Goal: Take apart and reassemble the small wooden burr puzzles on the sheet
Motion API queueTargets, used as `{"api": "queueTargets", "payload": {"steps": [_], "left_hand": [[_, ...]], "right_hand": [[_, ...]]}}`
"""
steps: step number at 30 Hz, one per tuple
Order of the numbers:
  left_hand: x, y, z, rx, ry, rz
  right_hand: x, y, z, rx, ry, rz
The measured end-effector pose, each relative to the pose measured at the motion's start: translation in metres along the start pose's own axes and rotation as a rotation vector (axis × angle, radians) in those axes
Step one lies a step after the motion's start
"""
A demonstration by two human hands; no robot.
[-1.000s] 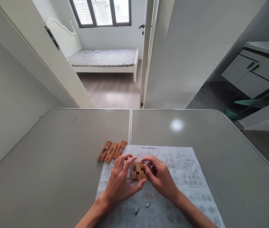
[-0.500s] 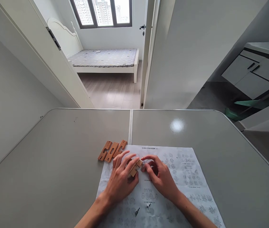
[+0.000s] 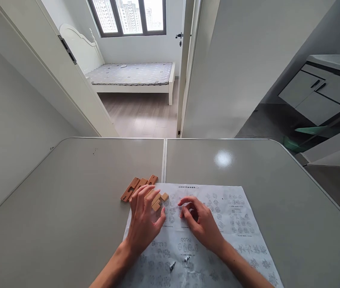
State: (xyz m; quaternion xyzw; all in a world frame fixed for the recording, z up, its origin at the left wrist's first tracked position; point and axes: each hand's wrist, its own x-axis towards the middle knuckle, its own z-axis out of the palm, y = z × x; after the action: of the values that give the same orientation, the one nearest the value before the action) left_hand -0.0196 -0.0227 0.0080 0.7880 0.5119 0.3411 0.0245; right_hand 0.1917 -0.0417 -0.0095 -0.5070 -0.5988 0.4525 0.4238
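My left hand [image 3: 143, 220] is over a small cluster of light wooden puzzle pieces [image 3: 156, 202], its fingers spread and the thumb apart. It partly hides them, and I cannot tell whether the fingertips touch. One small light block [image 3: 165, 197] lies at the cluster's right side. Just beyond that hand, several reddish-brown notched wooden pieces [image 3: 130, 189] lie side by side, partly covered by the fingers. To the right, my right hand [image 3: 200, 220] hovers low over the printed sheet [image 3: 188, 236], fingers loosely bent, with a gap between thumb and forefinger and nothing visible in it.
The sheet, covered in small puzzle diagrams, lies on a grey table [image 3: 68, 200] with a seam [image 3: 165, 160] down its middle. Two small dark-and-white scraps or tears [image 3: 172, 266] show near its lower part. Beyond the table are a doorway, a bed [image 3: 134, 74] and a cabinet [image 3: 314, 92].
My left hand has moved left and its fingers have spread. The light pieces have shifted left with it, and the brown pieces are pushed slightly left. My right hand has barely moved.
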Motion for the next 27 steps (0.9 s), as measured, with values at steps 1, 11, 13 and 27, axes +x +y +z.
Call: {"api": "queueTargets", "payload": {"steps": [1, 11, 13, 27], "left_hand": [[-0.002, 0.002, 0.000, -0.028, -0.001, 0.030], [-0.025, 0.019, 0.013, -0.225, -0.406, 0.273], [-0.024, 0.019, 0.013, -0.222, -0.433, 0.249], [-0.020, 0.015, 0.016, -0.228, -0.440, 0.207]], "right_hand": [[0.000, 0.000, 0.000, 0.001, -0.004, -0.008], [-0.001, 0.005, -0.001, -0.035, -0.034, -0.046], [-0.001, 0.006, -0.001, -0.037, -0.044, -0.044], [0.000, 0.007, 0.001, -0.019, -0.066, -0.065]]}}
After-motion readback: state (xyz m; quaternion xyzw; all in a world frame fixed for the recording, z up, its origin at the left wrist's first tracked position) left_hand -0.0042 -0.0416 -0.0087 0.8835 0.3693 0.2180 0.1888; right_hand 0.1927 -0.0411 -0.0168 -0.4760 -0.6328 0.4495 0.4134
